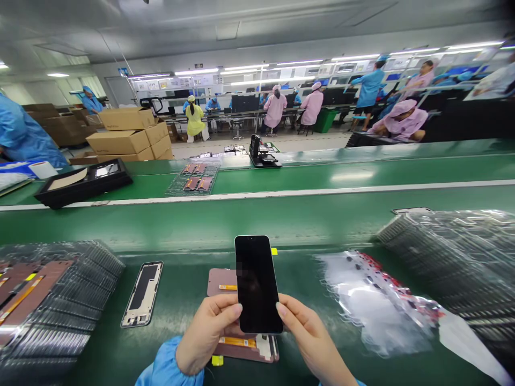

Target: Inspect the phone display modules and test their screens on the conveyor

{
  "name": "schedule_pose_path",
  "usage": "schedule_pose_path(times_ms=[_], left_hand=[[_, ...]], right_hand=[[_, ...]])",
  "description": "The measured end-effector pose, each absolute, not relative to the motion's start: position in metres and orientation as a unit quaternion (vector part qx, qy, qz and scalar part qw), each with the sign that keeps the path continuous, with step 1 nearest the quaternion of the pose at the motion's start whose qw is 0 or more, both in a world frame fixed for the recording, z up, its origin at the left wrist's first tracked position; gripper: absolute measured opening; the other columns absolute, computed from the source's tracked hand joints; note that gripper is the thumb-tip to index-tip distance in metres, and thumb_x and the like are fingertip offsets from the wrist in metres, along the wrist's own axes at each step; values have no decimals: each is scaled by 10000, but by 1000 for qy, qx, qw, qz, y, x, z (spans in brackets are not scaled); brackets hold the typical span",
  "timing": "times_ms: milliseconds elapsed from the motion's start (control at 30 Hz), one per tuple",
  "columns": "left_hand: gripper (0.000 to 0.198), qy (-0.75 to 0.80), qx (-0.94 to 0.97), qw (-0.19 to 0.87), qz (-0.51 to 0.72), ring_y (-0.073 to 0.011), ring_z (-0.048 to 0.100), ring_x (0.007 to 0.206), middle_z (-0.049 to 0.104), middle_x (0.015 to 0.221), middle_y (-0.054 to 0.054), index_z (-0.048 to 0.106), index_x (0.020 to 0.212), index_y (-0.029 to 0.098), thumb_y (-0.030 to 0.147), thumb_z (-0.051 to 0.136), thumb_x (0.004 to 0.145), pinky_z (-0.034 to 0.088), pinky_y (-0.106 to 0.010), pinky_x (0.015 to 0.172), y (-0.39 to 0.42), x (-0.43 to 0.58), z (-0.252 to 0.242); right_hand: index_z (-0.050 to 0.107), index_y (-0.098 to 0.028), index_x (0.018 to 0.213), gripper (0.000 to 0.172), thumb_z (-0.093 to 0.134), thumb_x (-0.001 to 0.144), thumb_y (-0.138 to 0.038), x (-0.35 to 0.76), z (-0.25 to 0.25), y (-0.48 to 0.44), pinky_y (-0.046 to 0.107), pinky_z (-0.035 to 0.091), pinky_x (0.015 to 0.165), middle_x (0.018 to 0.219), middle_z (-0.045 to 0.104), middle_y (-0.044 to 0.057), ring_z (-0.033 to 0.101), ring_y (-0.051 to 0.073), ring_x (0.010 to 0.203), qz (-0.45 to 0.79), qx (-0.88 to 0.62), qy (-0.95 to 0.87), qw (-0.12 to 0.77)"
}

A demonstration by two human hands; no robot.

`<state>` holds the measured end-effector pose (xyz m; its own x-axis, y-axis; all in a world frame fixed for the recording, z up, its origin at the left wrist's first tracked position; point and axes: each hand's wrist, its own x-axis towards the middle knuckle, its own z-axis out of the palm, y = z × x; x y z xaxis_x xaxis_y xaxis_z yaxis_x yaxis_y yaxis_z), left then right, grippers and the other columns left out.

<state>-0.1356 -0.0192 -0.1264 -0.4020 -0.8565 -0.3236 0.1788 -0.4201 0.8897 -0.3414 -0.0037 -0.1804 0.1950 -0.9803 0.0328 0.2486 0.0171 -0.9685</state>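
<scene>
Both hands hold a black smartphone display panel (pixel 257 284) upright by its lower edges, with its glass facing me. My left hand (pixel 209 335) pinches the left side, and my right hand (pixel 311 340) pinches the right side. Under my hands lies a copper-coloured sheet part with a yellow strip (pixel 245 348), and a similar piece (pixel 221 281) shows behind the panel. To the left, a phone mid-frame (pixel 142 294) lies flat on the green bench. A crumpled clear plastic film (pixel 374 300) with red marks lies to the right.
Stacks of clear trays stand at left (pixel 52 305) and right (pixel 446 262). Beyond lies a green conveyor belt (pixel 322 214) carrying a black tray (pixel 82 182) and a black fixture (pixel 259 153). Cardboard boxes (pixel 120 134) and gowned co-workers (pixel 276 107) are farther back.
</scene>
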Motion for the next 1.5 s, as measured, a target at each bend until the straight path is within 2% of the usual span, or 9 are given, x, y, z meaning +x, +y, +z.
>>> schedule_pose_path(times_ms=[133, 333, 567, 800, 1200, 1267, 1333, 1400, 1500], left_hand=[[364, -417, 445, 362, -705, -64, 559, 556, 637, 675, -19, 769, 840, 110, 455, 814, 731, 510, -159, 567, -22, -135, -131], [413, -409, 466, 383, -685, -45, 513, 459, 588, 628, 10, 698, 748, 112, 501, 827, 692, 425, -146, 441, -25, -138, -127], [466, -460, 452, 357, -675, -72, 540, 554, 645, 745, -25, 719, 855, 125, 561, 790, 706, 489, -187, 541, -22, -137, -128], [574, -531, 511, 329, -590, -82, 447, 494, 484, 552, 34, 537, 576, 151, 681, 744, 653, 383, -202, 500, -16, -139, -134], [552, -548, 499, 297, -602, -108, 501, 501, 560, 481, 7, 545, 517, 158, 639, 723, 722, 396, -226, 565, -22, -129, -139], [502, -541, 462, 281, -644, -131, 584, 575, 648, 563, -19, 634, 592, 141, 614, 780, 677, 449, -232, 619, -26, -127, -134], [519, -524, 398, 278, -700, -204, 685, 839, 759, 879, -79, 737, 896, 142, 585, 826, 640, 512, -264, 772, -36, -125, -122], [633, -485, 378, 302, -728, -261, 662, 1069, 712, 1185, -126, 667, 1200, 171, 573, 775, 723, 531, -310, 874, -53, -121, -110], [438, -410, 475, 338, -702, -235, 714, 817, 749, 989, -152, 687, 1114, 103, 451, 690, 848, 573, -285, 646, -92, -111, -99]], right_hand=[[710, -212, 1173, 403, 569, 955, -520, -340, -179, -2, 374, 520, 907, 1046, 727, 85, 647, 253, 988, -507, -480, 396, 597], [692, -207, 1207, 478, 612, 911, -574, -335, -177, -1, 297, 576, 647, 1020, 722, 92, 673, 220, 840, -484, -409, 371, 679], [655, -170, 1194, 549, 662, 863, -607, -335, -175, -1, 337, 580, 711, 834, 744, 80, 727, 231, 767, -479, -433, 383, 661], [632, -139, 1196, 572, 592, 901, -628, -331, -174, 3, 362, 572, 734, 731, 742, 83, 733, 240, 714, -487, -455, 413, 621], [690, -185, 1122, 479, 650, 881, -597, -333, -167, -2, 295, 574, 687, 834, 750, 57, 736, 203, 723, -509, -382, 350, 687], [694, -184, 1094, 472, 678, 860, -594, -334, -166, -5, 295, 576, 685, 871, 748, 56, 732, 195, 699, -495, -405, 366, 676], [697, -175, 1064, 482, 668, 858, -610, -333, -166, -10, 295, 576, 681, 879, 743, 60, 728, 190, 674, -477, -422, 373, 675], [698, -157, 1034, 509, 644, 862, -633, -331, -169, -16, 288, 565, 661, 847, 735, 67, 727, 192, 657, -445, -445, 368, 684], [684, -139, 1092, 615, 550, 877, -699, -325, -176, -24, 299, 546, 627, 839, 729, 93, 730, 221, 676, -398, -488, 364, 687]])
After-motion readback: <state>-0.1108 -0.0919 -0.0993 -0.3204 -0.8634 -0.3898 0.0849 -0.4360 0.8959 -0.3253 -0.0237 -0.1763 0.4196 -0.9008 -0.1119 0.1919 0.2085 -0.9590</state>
